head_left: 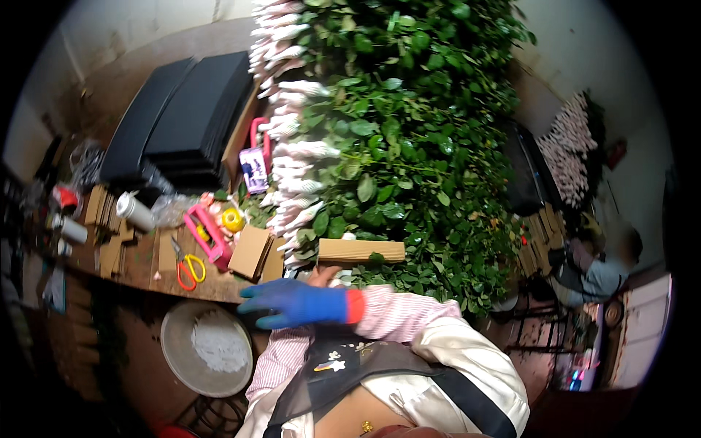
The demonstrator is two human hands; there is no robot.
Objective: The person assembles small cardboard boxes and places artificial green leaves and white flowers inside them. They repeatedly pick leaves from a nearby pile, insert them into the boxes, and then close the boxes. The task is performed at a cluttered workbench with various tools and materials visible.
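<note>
My right hand [292, 305], in a blue glove with a red cuff, reaches across to the left at the table's front edge. Its fingers are stretched out and hold nothing. Behind it my bare left hand [323, 277] shows only in part, curled at the lower left corner of a corrugated cardboard piece [361, 251]; most of its fingers are hidden. That cardboard lies over leafy stems. Beyond it stretches a deep pile of cut flowers: green leaves [409, 160] to the right, heads in pale pink-white net sleeves [296, 153] along the left side.
On the wooden table [142, 263] at left are orange-and-yellow scissors [191, 271], a pink tool [207, 235], yellow tape [232, 220], folded cardboard [250, 252] and a white bottle [136, 212]. Black sheets [197, 109] stack behind; a basin [206, 349] stands below. A person [595, 277] sits far right.
</note>
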